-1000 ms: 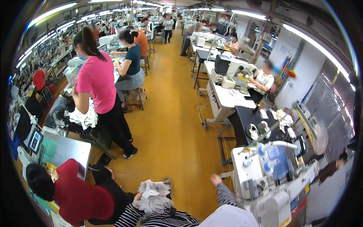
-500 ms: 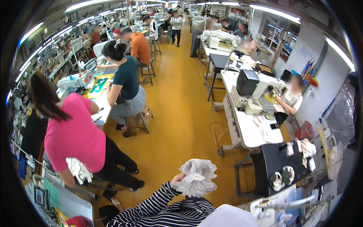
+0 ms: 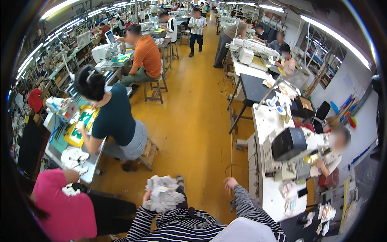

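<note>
My left hand (image 3: 147, 199) is closed on the left side of a bundle of off-white fabric pieces (image 3: 163, 194), holding it in front of my striped sleeve. The pieces are stacked in ruffled layers, and most of my fingers are hidden behind them. To the right, my right hand (image 3: 230, 183) hangs over the floor with nothing in it, its fingers loosely bent and a little apart. It is nearest to the white sewing table on the right.
A yellow-brown aisle floor (image 3: 193, 117) runs ahead. Left of it, a person in dark green (image 3: 115, 121) sits on a wooden stool (image 3: 148, 155), and one in pink (image 3: 64, 205) is close by. Right stands a white machine table (image 3: 278, 207). Farther along, a person (image 3: 196, 26) stands in the aisle.
I have moved forward along the aisle. The fabric bundle in my left hand has shifted left in view. My right hand has come into view, and the person in the aisle appears nearer.
</note>
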A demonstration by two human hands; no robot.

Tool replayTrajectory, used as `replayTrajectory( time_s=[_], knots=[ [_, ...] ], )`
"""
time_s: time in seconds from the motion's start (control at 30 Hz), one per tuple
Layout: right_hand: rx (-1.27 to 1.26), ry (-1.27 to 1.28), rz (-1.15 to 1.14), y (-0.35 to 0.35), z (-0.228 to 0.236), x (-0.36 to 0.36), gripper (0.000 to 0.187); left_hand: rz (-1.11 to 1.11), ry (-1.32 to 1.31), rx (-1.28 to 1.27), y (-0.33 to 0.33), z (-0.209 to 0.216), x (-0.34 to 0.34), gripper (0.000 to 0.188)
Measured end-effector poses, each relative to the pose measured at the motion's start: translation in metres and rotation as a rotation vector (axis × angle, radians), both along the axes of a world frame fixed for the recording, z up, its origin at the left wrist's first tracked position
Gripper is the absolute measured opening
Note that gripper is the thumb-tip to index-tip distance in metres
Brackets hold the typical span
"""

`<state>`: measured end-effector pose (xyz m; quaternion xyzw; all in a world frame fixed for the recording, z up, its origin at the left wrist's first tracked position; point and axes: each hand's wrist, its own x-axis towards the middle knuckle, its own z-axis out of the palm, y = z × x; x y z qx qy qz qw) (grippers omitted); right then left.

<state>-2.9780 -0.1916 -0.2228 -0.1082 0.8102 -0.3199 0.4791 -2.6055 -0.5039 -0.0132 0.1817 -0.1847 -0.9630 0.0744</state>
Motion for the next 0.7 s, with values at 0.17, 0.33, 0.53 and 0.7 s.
replayTrajectory(
  time_s=[0.17, 0.33, 0.53, 0.7],
  knots=[
    [-0.519, 0.162, -0.534, -0.155, 0.015, -0.160, 0.038, 0.055, 0.096, 0.032, -0.123, 0.000, -0.130, 0.069],
    [0.267, 0.257, 0.168, -0.118, -0.064, -0.172, 0.045, -0.185, 0.435, 0.141, -0.200, 0.025, -0.348, 0.070],
    [0.443, -0.093, 0.069, -0.142, -0.081, -0.152, 0.037, -0.401, 0.131, -0.109, -0.277, 0.059, -0.570, 0.075],
    [0.426, -0.058, -0.054, -0.225, -0.095, -0.277, 0.032, -0.477, 0.081, -0.205, -0.314, 0.044, -0.709, 0.074]
  ],
)
